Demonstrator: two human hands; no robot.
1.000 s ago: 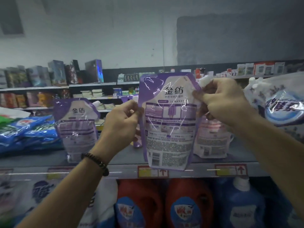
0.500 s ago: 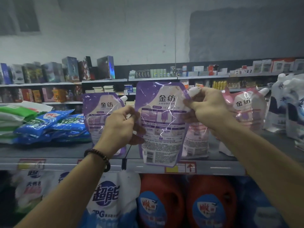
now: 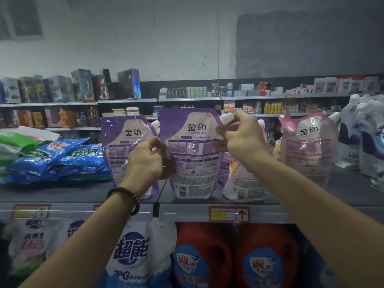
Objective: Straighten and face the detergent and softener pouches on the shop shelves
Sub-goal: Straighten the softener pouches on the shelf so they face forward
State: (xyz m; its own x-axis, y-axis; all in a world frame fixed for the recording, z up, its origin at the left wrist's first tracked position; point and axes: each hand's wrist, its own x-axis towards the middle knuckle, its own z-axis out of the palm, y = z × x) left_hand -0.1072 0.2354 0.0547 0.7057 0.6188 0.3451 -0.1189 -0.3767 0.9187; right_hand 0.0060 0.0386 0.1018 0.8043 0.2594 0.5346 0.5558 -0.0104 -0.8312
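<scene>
Purple softener pouch stands upright at frame centre, base on the grey shelf. Left hand pinches its left edge; right hand has fingers clamped at its white spout cap. Second purple pouch just left, pink pouch to the right.

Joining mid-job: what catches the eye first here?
A glossy purple-and-white softener pouch stands out at centre, held upright: the left hand pinches its left edge, the right hand grips its capped top corner. A matching purple pouch stands behind the left hand, a pink plastic pouch farther right, and two red plastic jugs below.
</scene>
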